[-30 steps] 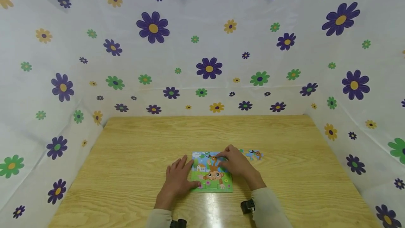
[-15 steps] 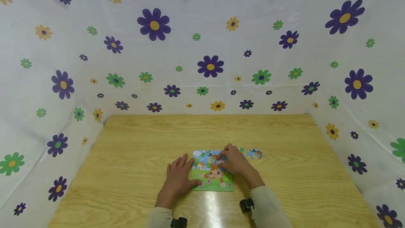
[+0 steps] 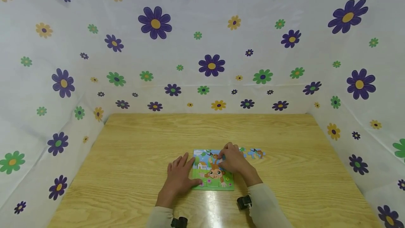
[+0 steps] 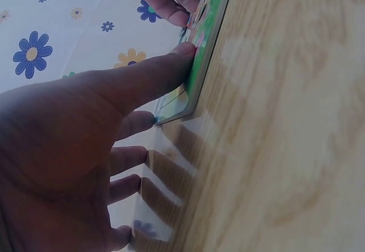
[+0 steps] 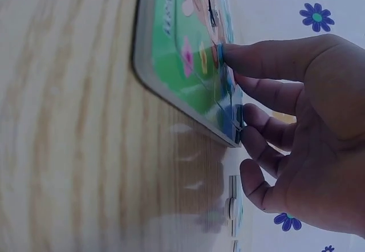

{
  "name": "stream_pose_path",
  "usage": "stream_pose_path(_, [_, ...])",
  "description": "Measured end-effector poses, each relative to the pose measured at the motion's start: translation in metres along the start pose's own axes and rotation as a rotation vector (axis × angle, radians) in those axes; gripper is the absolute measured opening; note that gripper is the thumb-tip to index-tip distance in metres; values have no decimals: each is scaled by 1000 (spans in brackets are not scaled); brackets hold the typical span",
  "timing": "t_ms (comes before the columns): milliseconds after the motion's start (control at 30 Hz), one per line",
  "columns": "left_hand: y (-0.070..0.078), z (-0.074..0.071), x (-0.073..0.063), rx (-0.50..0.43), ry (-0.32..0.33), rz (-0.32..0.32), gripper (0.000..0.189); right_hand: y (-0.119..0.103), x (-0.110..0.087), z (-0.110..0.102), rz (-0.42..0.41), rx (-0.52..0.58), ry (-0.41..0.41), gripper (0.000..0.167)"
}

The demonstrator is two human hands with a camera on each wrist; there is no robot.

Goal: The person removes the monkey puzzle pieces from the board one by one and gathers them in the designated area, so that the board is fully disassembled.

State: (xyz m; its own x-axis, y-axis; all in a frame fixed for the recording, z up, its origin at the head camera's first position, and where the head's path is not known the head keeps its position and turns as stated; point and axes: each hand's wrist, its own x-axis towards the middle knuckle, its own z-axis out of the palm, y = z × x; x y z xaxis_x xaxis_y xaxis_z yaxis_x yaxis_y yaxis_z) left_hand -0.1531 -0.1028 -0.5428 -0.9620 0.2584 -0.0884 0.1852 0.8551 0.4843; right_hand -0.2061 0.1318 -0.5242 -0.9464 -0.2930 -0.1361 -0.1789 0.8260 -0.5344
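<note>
A small jigsaw puzzle with a monkey, a house and flowers lies on the table in front of me. My left hand spreads beside its left edge, thumb resting on the lower left corner and index fingertip at the side. My right hand is over the upper right part, thumb and fingers bent together. In the right wrist view they pinch a puzzle piece, its blue edge raised by the thumb tip; the fingers hide most of it.
Loose puzzle pieces lie on the wooden table to the right of the puzzle, partly behind the right hand. A white cloth with printed flowers walls the table at the back and sides.
The head view has tilted slightly, so the whole scene sits a little higher or lower. Both hands keep their places at the puzzle; the right wrist has shifted slightly left.
</note>
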Motion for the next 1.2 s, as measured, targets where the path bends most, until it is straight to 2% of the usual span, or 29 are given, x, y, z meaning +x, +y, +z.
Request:
stream_pose_path(233, [-1,-1,0,-7,-3,-4,89,-1,0,-2,-18,-22,0,9])
stream_pose_path(367, [-2,1,1,0,0,-8,89,0,-2,-1,-49,17,25,11])
stream_pose_path(600, [-4,2,3,-3,-7,-8,89,2,-5,3,-105,52,95,24])
stream_pose_path(867, [-3,2,2,18,-2,7,88,3,-7,2,-39,108,139,46])
stream_pose_path(1033, [-2,1,1,18,0,8,88,10,-9,0,7,145,127,37])
stream_pose_path(1200, [-2,1,1,18,4,12,88,20,-9,-4,1,166,150,30])
